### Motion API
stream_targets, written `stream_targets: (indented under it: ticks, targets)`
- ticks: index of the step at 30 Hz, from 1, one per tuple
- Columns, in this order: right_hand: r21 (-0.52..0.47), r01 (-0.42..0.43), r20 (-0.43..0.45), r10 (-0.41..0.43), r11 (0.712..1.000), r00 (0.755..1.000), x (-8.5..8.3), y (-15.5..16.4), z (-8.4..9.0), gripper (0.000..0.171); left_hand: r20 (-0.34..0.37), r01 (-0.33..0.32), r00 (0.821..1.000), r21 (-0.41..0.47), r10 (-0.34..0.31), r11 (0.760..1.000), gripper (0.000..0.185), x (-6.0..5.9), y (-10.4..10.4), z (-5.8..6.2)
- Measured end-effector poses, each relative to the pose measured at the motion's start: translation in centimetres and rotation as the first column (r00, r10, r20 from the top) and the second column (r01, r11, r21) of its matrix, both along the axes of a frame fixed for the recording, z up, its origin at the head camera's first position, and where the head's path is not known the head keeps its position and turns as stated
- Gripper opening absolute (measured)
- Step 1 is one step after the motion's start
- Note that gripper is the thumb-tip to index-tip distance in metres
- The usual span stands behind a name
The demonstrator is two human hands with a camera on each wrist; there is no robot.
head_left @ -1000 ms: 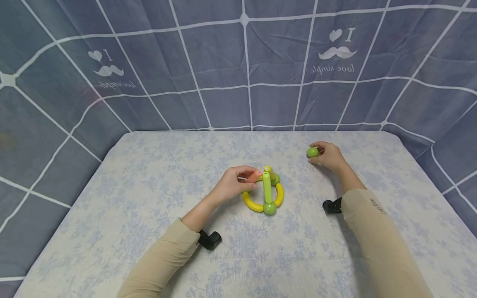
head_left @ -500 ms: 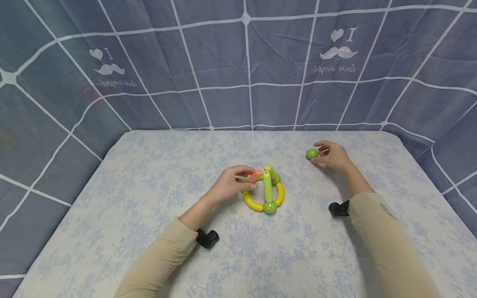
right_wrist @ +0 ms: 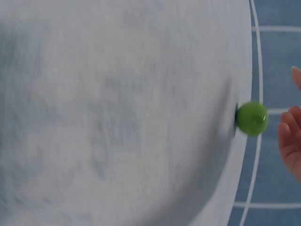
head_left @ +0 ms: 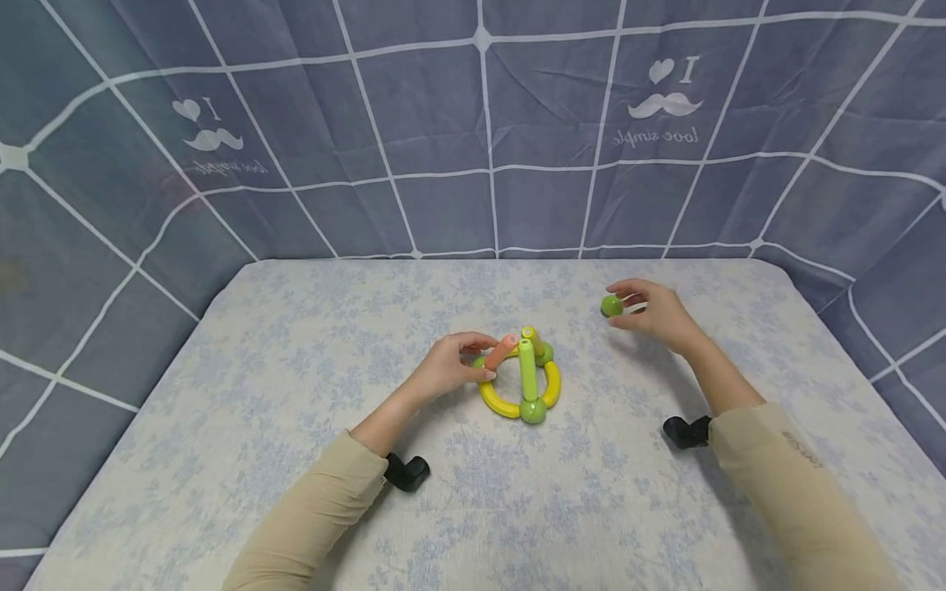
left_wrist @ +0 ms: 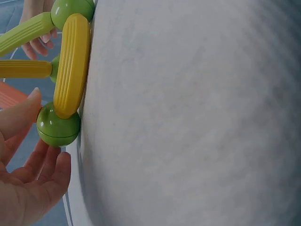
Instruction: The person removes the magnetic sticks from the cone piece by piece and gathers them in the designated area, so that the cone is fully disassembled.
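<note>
A toy frame on the table has a yellow ring of curved rods (head_left: pixel 499 403) joined by green balls (head_left: pixel 533 410). Rising from the balls are a light green rod (head_left: pixel 528 369), a yellow rod (left_wrist: pixel 26 68) and a tilted orange rod (head_left: pixel 502 351). My left hand (head_left: pixel 448 367) is around the orange rod's lower end, its thumb against the base and fingers loosely spread below a green ball (left_wrist: pixel 59 125). A loose green ball (head_left: pixel 611 306) sits at the back right. Beside it my right hand (head_left: pixel 654 314) has thumb and fingers spread, apart from the ball in the right wrist view.
The table has a pale floral cloth (head_left: pixel 310 345). A blue-grey curtain with white lines (head_left: pixel 436 107) hangs behind its back edge. Black wrist devices (head_left: pixel 406 474) are worn on both arms.
My right hand has loosened from the loose green ball, which is now apart from the fingers. My left hand has drawn slightly left, down from the orange rod's upper part.
</note>
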State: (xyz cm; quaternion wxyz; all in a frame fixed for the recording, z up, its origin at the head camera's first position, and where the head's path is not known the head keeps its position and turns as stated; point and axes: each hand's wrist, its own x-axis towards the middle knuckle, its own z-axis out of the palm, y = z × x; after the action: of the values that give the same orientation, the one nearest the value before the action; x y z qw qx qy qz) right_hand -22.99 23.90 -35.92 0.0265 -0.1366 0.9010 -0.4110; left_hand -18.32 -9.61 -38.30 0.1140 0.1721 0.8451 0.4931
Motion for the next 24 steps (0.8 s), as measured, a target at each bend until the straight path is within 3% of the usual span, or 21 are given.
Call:
stream_targets:
  ticks: [7, 14, 20, 24]
  targets:
    - [-0.054, -0.155, 0.028, 0.157, 0.986, 0.987, 1.0, -3.0, 0.3, 0.047, 0.057, 0.03, 0.998, 0.016, -0.031, 0.999, 0.044, -0.3, -0.2, -0.6]
    - [-0.131, -0.319, 0.018, 0.324, 0.939, 0.946, 1.7, -6.0, -0.1, 0.046, 0.137, 0.067, 0.988, 0.016, -0.069, 0.998, 0.049, -0.6, -0.5, -0.9]
    - [-0.139, -0.352, 0.011, 0.357, 0.926, 0.934, 2.0, -7.8, -0.6, 0.042, 0.158, 0.136, 0.977, 0.05, -0.142, 0.989, 0.051, -0.9, -0.7, -0.9]
    - [-0.128, -0.338, 0.011, 0.342, 0.932, 0.939, 2.0, -8.6, -0.9, 0.04, 0.183, 0.115, 0.975, 0.049, -0.123, 0.992, 0.052, -1.0, -0.7, -1.0]
